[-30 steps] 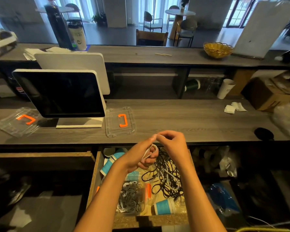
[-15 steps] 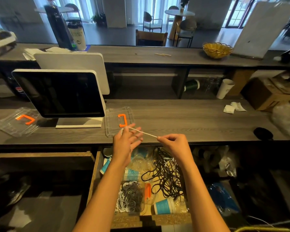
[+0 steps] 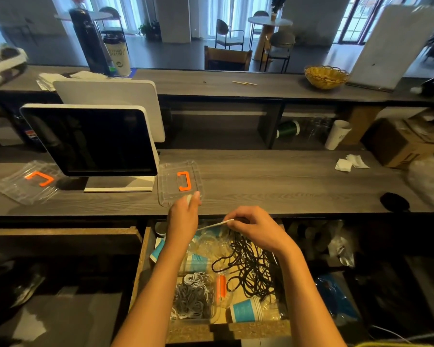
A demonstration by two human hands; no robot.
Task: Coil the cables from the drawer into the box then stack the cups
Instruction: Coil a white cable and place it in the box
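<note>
Right hand (image 3: 252, 227) pinches a white cable (image 3: 217, 224) above the open drawer (image 3: 145, 249); the cable's far end is hidden behind the left hand (image 3: 184, 214), whose grip cannot be determined

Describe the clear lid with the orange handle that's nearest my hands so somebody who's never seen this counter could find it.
Start at the monitor on the grey counter. Just right of its base lies a flat clear lid, above the open drawer, with the left hand reaching its near edge. Another such lid lies left of the monitor; this one's orange handle stands upright like a bracket.
</note>
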